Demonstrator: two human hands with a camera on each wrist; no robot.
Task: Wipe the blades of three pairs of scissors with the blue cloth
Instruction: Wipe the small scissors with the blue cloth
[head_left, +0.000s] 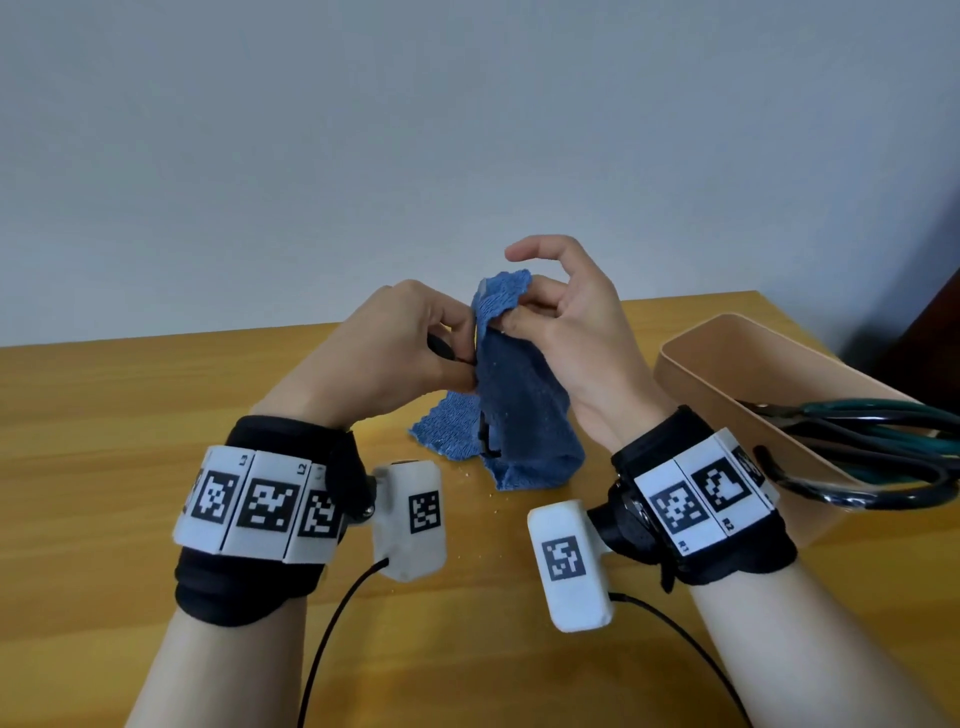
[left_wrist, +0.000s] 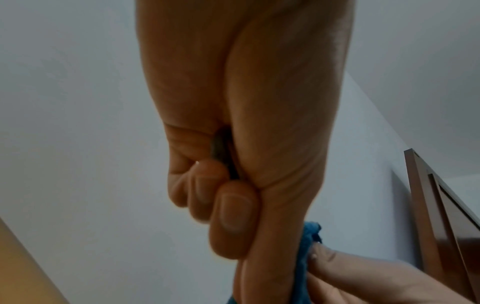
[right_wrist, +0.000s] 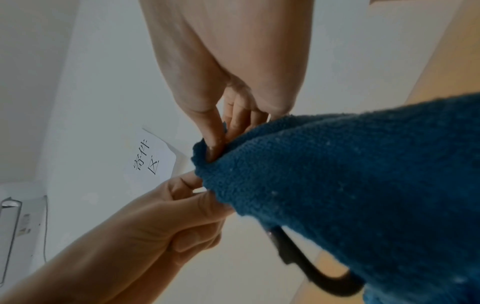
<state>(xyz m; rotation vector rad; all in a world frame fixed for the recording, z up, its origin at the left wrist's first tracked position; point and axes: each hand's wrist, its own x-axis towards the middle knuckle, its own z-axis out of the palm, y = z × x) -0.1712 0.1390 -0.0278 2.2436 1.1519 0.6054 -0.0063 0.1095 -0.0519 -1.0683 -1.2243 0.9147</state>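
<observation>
Pale wall behind a wooden table (head_left: 156, 415). Above the table's middle, the left hand (head_left: 400, 353) grips the black-handled scissors (head_left: 441, 347), their blades hidden in the blue cloth (head_left: 519, 410) — its lower end rests on the table. The right hand (head_left: 566, 338) pinches the cloth's top. Near the right edge, a tan box (head_left: 727, 364) holds green-handled scissors (head_left: 872, 431).

Wooden table (head_left: 156, 405), plain grey wall (head_left: 363, 130)
</observation>
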